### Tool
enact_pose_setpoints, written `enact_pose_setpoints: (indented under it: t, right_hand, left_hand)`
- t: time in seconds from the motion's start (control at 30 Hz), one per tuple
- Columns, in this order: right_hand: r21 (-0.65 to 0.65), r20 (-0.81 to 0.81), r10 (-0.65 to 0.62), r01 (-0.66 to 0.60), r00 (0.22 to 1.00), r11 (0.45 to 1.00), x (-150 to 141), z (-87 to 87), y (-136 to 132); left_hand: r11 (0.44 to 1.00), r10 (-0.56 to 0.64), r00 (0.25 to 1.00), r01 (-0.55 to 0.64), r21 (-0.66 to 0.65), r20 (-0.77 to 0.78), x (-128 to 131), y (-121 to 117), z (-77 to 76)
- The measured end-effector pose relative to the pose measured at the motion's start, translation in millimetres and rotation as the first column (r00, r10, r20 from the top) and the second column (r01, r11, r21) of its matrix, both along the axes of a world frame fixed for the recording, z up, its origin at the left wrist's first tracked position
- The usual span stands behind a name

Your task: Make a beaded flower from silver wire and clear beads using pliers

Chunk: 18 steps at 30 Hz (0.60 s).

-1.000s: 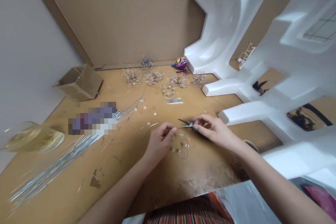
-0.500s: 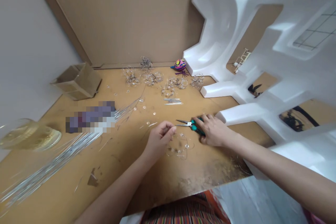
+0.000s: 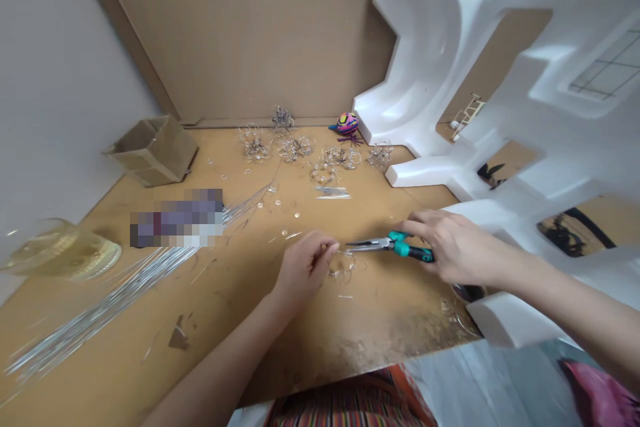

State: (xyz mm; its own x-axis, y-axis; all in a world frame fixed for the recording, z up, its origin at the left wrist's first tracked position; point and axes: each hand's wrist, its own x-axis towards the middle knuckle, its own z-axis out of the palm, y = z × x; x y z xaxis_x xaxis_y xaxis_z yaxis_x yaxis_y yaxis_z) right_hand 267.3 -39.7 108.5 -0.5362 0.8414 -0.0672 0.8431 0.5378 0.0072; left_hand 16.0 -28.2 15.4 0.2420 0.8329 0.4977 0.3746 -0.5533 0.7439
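My left hand is closed, thumb and forefinger pinching a thin wire piece with clear beads. The beaded wire hangs in a loose loop to the right of the fingertips. My right hand grips long-nose pliers with teal and black handles. Their narrow jaws point left, with the tips close to the left fingertips and the upper part of the wire loop. Whether the tips touch the wire I cannot tell. Below the loop, a short wire bit lies on the wooden table.
Several beaded wire clusters lie toward the back, beside a colourful ball-like ornament. Short wires and loose beads are nearby. Long wires, a cardboard box and a clear yellowish container are left. White moulded foam borders the right.
The right hand has lifted and moved right with the pliers, whose jaws are now closer together. The left hand keeps its pinch; the loop has risen. The short wire bit now shows below it.
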Motion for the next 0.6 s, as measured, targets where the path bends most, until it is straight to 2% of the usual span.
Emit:
enact_pose_setpoints:
  t: [0.07, 0.17, 0.6]
  right_hand:
    - [0.062, 0.059, 0.019, -0.023, 0.998, 0.998, -3.5, 6.3, -6.6]
    - [0.076, 0.100, 0.016, -0.023, 0.995, 0.997, -7.5, 8.2, -10.8]
    - [0.102, 0.144, 0.001, -0.016, 0.990, 0.995, -10.7, 10.1, -11.1]
  left_hand:
    - [0.998, -0.022, 1.000, 0.023, 0.062, -0.008, 0.5, -1.5, 1.1]
    - [0.994, -0.044, 0.999, 0.044, 0.099, -0.009, 0.8, -2.3, 0.4]
    - [0.990, -0.057, 0.998, 0.058, 0.127, -0.007, 0.9, -2.4, -1.2]
